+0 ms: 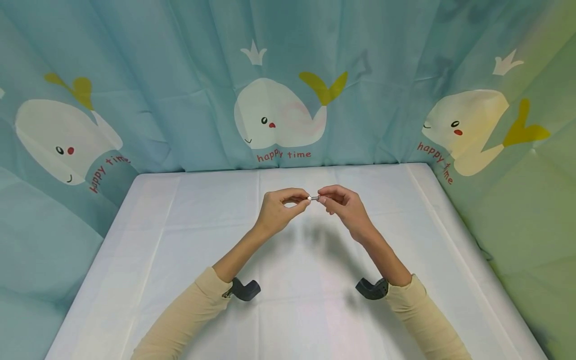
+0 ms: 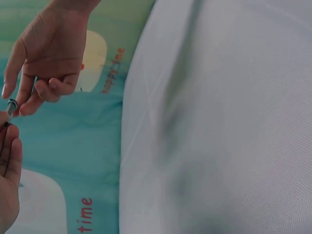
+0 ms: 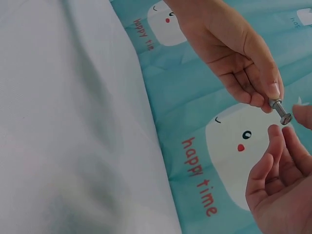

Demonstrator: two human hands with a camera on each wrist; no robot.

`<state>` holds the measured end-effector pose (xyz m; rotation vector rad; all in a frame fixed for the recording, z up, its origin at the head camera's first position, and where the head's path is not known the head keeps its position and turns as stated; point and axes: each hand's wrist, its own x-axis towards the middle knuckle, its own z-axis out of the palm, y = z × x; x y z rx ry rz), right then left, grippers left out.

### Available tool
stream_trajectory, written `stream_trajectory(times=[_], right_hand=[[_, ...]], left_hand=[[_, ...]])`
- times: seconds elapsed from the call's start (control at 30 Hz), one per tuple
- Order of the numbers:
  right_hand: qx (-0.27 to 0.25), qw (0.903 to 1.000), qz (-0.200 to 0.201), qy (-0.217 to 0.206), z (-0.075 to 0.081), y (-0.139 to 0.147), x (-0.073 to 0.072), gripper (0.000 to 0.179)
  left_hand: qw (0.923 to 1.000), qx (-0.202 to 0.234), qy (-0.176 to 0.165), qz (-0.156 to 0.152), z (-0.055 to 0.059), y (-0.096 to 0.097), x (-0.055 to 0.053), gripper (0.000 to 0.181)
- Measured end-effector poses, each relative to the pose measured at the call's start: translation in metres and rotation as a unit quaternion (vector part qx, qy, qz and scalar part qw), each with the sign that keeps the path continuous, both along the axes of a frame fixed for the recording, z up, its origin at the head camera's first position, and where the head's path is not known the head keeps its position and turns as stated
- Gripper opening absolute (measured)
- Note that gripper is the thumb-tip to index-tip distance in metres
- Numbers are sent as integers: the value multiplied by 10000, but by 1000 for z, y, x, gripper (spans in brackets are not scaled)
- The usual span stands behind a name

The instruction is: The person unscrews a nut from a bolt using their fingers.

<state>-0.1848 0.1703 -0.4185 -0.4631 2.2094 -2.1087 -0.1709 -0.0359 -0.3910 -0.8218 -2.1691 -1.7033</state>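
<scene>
A small silver metal bolt (image 1: 314, 198) is held above the table between the two hands. My left hand (image 1: 279, 210) pinches one end of it between thumb and fingertips. In the right wrist view the shank and head of the bolt (image 3: 281, 111) stick out from that pinch, and a wider ring, perhaps a nut, shows at the fingertips. My right hand (image 1: 348, 210) has its thumb and fingers spread around the head. Both wrist views show a small gap between the right fingertips and the bolt (image 2: 11, 106).
A white cloth-covered table (image 1: 288, 310) lies below the hands. Blue-green curtains (image 1: 198, 125) with whale prints hang behind and along both sides. Black curved wrist mounts (image 1: 245, 290) stick out from both beige sleeves (image 1: 189, 310).
</scene>
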Motion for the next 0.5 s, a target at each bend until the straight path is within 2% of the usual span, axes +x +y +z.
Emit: stream_trajectory(times=[0.1,0.33,0.5], right_hand=[[-9,10000,-28,-17,0,0,0,25],[50,9996,30,270,0,2,0,17],[12,9996,98,248,-1,2,0,21]], left_hand=[[10000,7,5,-15,0,0,0,9],[10000,-35,13,15,1,1,1,8],[10000,-29,10,41,1,1,0,8]])
